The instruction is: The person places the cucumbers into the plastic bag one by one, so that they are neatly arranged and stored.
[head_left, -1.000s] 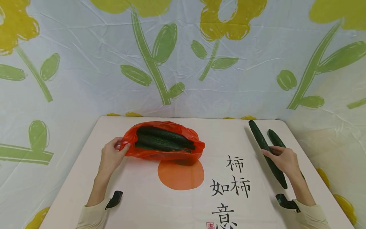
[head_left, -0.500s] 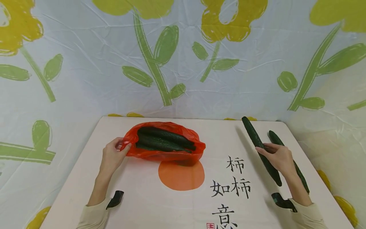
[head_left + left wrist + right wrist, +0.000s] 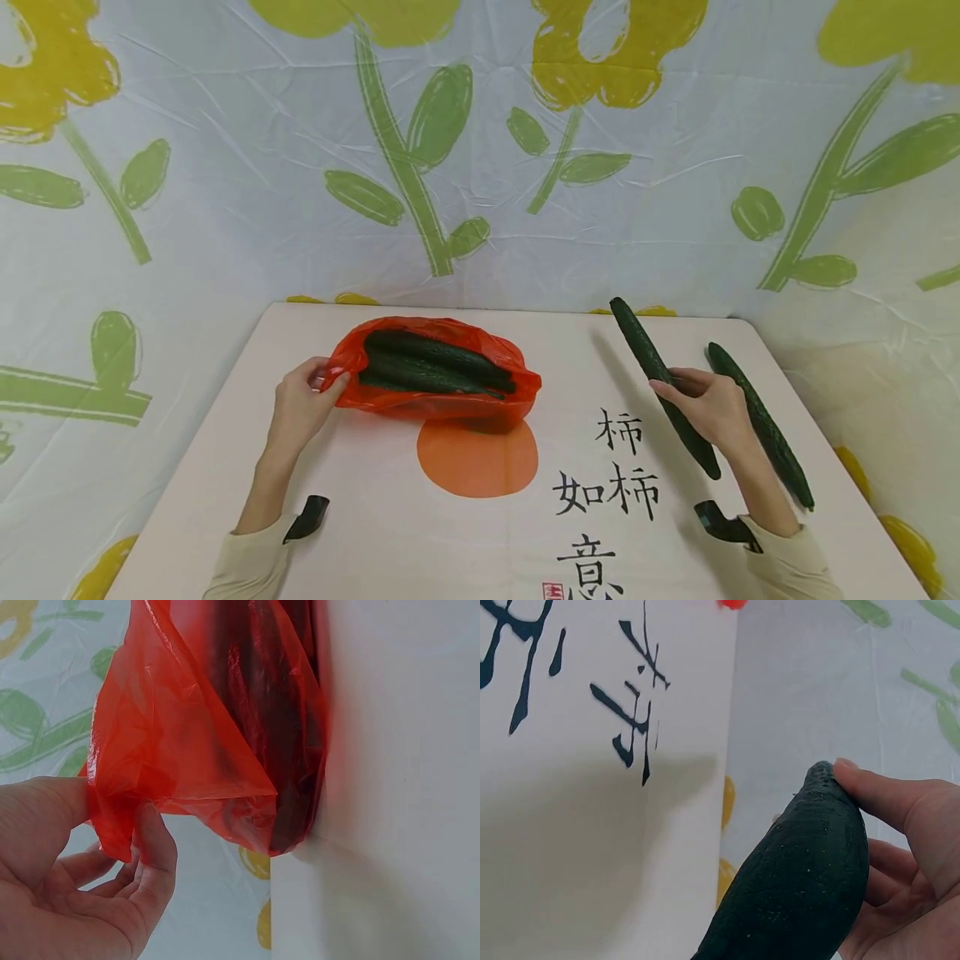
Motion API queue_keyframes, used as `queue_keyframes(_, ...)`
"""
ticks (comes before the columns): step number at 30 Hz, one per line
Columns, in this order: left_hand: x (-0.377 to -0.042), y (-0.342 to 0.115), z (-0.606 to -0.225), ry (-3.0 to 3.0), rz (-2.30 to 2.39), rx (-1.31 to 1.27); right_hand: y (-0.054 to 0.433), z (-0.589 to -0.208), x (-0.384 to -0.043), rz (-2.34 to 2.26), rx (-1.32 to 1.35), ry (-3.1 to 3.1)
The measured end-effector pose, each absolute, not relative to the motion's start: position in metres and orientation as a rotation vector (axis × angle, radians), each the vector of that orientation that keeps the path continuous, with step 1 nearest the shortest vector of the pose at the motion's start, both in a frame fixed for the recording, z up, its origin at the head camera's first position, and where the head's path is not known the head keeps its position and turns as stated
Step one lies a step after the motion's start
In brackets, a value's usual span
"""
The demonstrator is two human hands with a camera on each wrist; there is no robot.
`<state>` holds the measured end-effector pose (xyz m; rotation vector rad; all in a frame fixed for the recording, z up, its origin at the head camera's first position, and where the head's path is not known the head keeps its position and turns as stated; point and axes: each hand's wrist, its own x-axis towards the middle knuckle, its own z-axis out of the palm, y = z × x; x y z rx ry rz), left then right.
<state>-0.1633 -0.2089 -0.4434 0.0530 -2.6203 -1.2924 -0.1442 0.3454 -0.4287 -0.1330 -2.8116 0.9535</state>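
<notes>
My left hand (image 3: 303,408) pinches the left end of a red plastic bag (image 3: 420,410), whose mouth gapes upward. Inside the bag lie dark green cucumbers (image 3: 427,372), side by side. In the left wrist view, thumb and fingers squeeze a gathered corner of the bag (image 3: 161,742). My right hand (image 3: 716,408) grips a long cucumber (image 3: 637,337) around its middle, held tilted above the table with its shadow to the left. The right wrist view shows this cucumber (image 3: 802,877) close up, the thumb along its side.
Another cucumber (image 3: 761,425) lies on the white table (image 3: 375,533) by its right edge, just beyond my right hand. Black brush characters (image 3: 607,487) and an orange circle (image 3: 476,467) are printed on the tabletop. A flowered cloth (image 3: 285,208) hangs behind the table.
My right hand has lifted the cucumber and carried it leftward, away from the other cucumber, which now shows more fully. The left hand stays at the bag's end.
</notes>
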Motion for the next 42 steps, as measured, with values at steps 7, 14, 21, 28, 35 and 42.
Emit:
queue_keyframes(7,-0.165,-0.209,-0.443,-2.608,-1.290,0.029,0.329,-0.424,-0.143,0.993,-0.117,-2.812)
queue_keyframes(14,-0.168,-0.211,-0.442,-2.600,-1.288,-0.015,0.314,-0.420,-0.145,1.036,-0.032,-2.789)
queue_keyframes(21,-0.170,-0.209,-0.439,-2.598,-1.317,-0.013,0.299,-0.415,-0.150,1.036,0.067,-2.809)
queue_keyframes(28,-0.170,-0.208,-0.437,-2.600,-1.325,0.003,0.285,-0.408,-0.157,1.056,0.171,-2.825)
queue_keyframes(35,-0.171,-0.206,-0.434,-2.602,-1.397,0.014,0.269,-0.404,-0.165,1.121,0.241,-2.825)
queue_keyframes(42,-0.171,-0.206,-0.433,-2.607,-1.409,0.017,0.251,-0.400,-0.171,1.171,0.315,-2.820)
